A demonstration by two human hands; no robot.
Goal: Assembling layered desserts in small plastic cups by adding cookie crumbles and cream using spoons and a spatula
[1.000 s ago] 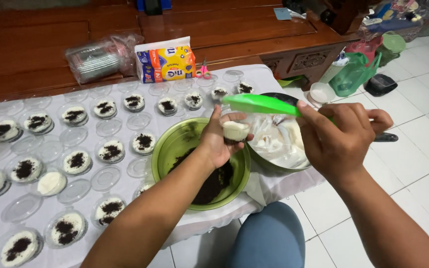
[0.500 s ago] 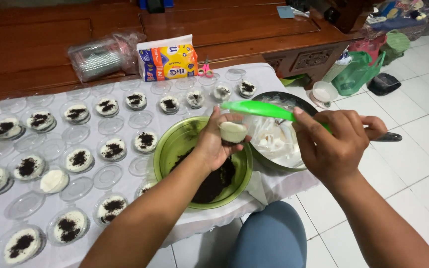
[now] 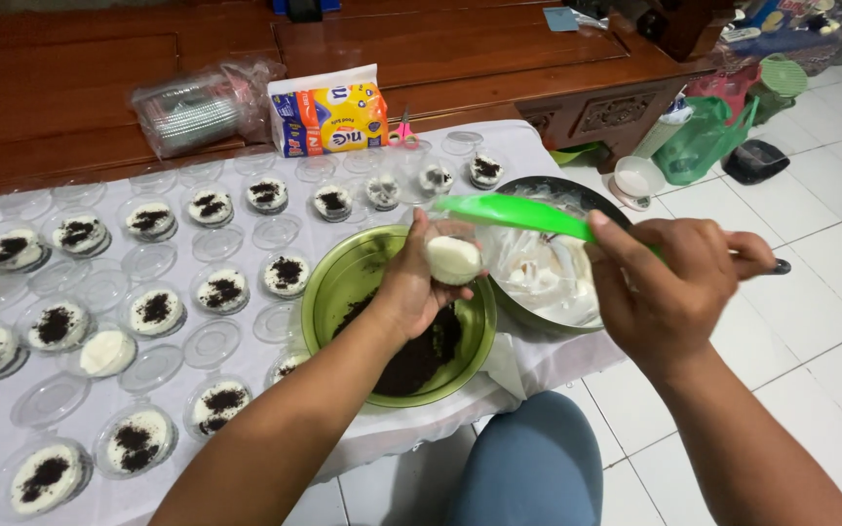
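Two bowls: one green bowl (image 3: 335, 292), one dark bowl (image 3: 577, 190); one green spatula (image 3: 514, 212); one biscuit packet (image 3: 328, 115).

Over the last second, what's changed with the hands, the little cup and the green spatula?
Very little. The left hand keeps holding the small cream-filled cup above the green bowl of dark crumbs. The right hand keeps its grip on the green spatula, whose blade has edged slightly closer over the cup. The filled cups on the white cloth stayed put.

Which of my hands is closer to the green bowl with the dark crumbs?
Left. The left hand holds a small cream-filled cup right over the green bowl; the right hand is off to its right, gripping a green spatula.
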